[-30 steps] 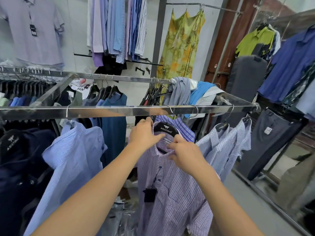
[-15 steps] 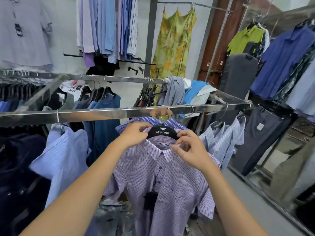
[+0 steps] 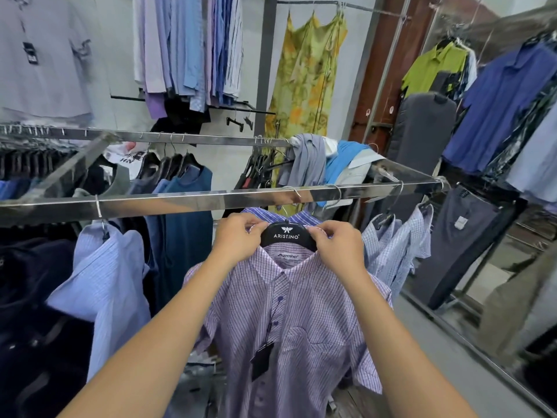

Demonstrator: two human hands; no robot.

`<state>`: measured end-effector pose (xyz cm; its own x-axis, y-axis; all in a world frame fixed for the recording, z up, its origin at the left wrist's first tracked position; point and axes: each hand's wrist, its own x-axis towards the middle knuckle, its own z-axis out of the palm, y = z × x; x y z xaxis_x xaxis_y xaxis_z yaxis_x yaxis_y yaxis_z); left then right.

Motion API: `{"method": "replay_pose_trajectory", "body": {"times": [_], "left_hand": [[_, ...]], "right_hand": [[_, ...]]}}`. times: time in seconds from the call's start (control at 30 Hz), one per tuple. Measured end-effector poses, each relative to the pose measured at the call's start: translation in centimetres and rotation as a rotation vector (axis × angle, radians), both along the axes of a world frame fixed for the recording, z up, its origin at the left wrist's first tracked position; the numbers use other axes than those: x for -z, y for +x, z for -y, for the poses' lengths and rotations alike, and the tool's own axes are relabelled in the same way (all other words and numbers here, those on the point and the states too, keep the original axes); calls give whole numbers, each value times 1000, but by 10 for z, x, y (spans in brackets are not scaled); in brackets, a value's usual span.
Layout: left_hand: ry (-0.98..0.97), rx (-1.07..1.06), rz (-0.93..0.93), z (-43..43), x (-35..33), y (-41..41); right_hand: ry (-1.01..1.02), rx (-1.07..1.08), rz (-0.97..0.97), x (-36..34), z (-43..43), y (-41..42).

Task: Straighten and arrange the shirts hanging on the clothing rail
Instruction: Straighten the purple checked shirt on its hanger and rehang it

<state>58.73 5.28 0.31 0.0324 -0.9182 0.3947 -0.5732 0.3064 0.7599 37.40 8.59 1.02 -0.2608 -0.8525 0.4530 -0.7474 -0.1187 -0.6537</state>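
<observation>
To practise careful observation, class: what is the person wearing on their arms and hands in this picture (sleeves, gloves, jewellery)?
Nothing that can be seen. Both arms are bare all the way to the lower edge of the frame, with no sleeve or cuff showing. The left hand and the right hand have no gloves, and no watch, bracelet or ring shows on the sides that face the camera.

Mirror-bright metal rail (image 3: pixel 187 202) — matt black plastic hanger (image 3: pixel 286 236), soft woven-cloth shirt (image 3: pixel 301 321).

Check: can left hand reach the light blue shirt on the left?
Probably yes. The left hand pinches the purple shirt, but the rail between it and the light blue shirt is bare.
</observation>
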Motion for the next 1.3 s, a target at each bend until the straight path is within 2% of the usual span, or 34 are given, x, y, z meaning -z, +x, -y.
{"method": "replay_pose_trajectory", "body": {"times": [0.23, 0.47, 0.73, 0.9, 0.97, 1.03, 1.07, 1.1, 1.2, 1.23, 1.3], "left_hand": [[59, -56, -142, 4, -10, -10], [83, -37, -182, 5, -10, -10], [96, 88, -105, 0, 0, 10], [167, 177, -167, 0, 1, 22], [139, 223, -178, -3, 1, 25], [99, 329, -183, -7, 4, 29], [76, 370, -104, -9, 6, 30], [59, 386, 57, -10, 7, 29], [71, 314, 649, -17, 5, 21], [69, 277, 767, -21, 4, 16], [47, 215, 876, -26, 3, 8]], "right_hand": [[28, -10, 206, -5, 15, 1], [-31, -89, 264, -2, 14, 0], [9, -233, 108, 9, 5, -8], [-118, -335, 57, 21, -5, -11], [-156, -428, -71, 31, -8, -21], [-74, -458, -227, 39, -11, -28], [-27, -440, -310, 42, -11, -29], [-2, -409, -380, 43, -11, -29], [-51, -352, -484, 39, -11, -19], [-97, -355, -502, 39, -12, -14], [-186, -397, -544, 41, -14, -2]]}}
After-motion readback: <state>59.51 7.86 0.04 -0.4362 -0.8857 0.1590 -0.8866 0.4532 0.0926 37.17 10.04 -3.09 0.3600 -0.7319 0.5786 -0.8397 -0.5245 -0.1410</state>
